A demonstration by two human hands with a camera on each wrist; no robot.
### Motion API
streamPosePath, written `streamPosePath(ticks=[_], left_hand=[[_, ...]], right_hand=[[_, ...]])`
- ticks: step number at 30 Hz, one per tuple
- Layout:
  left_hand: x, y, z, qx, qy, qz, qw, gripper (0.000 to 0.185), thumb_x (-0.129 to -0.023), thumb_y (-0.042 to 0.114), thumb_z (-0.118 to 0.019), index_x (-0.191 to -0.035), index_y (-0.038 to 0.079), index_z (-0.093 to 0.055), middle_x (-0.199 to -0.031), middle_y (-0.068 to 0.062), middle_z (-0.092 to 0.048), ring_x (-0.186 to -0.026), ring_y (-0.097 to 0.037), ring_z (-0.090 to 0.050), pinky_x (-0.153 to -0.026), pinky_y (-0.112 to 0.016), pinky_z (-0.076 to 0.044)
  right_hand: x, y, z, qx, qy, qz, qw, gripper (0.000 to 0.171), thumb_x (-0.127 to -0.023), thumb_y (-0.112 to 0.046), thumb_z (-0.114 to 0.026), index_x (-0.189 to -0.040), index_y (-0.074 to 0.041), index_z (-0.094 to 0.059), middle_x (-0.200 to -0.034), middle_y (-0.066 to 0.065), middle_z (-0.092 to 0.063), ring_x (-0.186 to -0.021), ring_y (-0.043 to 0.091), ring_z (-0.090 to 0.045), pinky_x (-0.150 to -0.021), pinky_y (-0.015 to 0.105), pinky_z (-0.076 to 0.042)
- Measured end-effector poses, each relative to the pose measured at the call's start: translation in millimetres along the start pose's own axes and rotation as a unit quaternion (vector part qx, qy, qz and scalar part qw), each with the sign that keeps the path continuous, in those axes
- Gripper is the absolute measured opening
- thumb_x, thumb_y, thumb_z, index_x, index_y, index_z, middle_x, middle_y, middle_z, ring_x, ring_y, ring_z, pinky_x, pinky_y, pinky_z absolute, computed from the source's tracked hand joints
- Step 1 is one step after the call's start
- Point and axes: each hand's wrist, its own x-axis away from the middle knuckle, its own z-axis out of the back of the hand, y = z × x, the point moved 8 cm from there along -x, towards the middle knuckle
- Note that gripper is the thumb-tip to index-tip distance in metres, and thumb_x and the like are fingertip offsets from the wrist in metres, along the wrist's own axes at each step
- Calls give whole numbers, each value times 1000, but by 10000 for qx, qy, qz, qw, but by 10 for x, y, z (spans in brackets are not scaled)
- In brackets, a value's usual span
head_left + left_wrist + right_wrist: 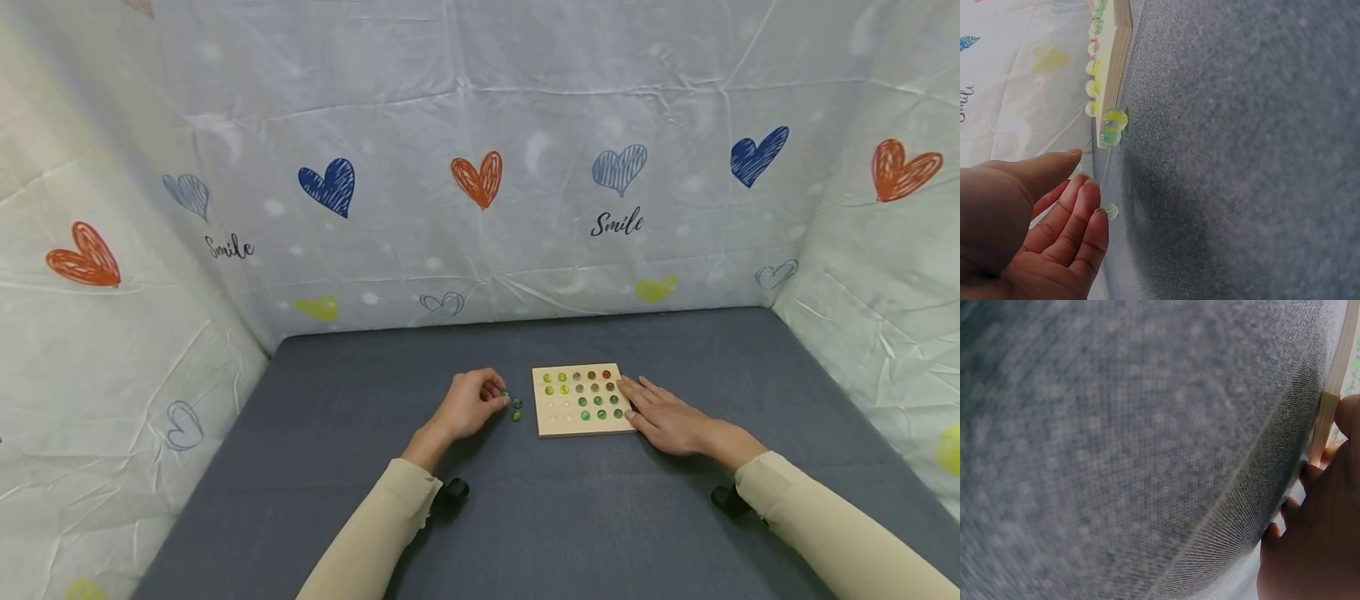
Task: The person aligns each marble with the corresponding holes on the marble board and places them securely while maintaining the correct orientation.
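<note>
A pale wooden board [562, 426] lies flat, with several glass marbles seated in rows of hollows. Yellow-green ones sit at its upper left, brownish ones and a red one at the upper right, green ones at the lower right. Bare hollows show at the lower left. Left of the board, my left hand [469, 403] pinches a small greenish marble [1077, 170] between thumb and fingertips, mostly covered by them. Two loose marbles [516, 416] lie between that hand and the board. Another pale green marble [1112, 211] shows behind the fingers. My right hand [666, 417] rests with extended fingers on the board's right edge.
A dark grey cloth [570, 525] covers the table. White curtains [390, 242] printed with hearts hang behind and on both sides. Dark wrist devices [452, 492] are worn below both cuffs.
</note>
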Motion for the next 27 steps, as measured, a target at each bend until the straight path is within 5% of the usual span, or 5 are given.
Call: streamPosePath(ticks=[27], left_hand=[[-29, 351, -196, 318, -295, -599, 9973, 10, -97, 10, -72, -105, 4, -70, -91, -3, -66, -78, -12, -60, -71, -29, -52]], right_hand=[[-16, 42, -26, -12, 36, 43, 10000, 61, -113, -32, -39, -162, -2, -20, -169, 18, -17, -154, 45, -12, -121, 60, -15]])
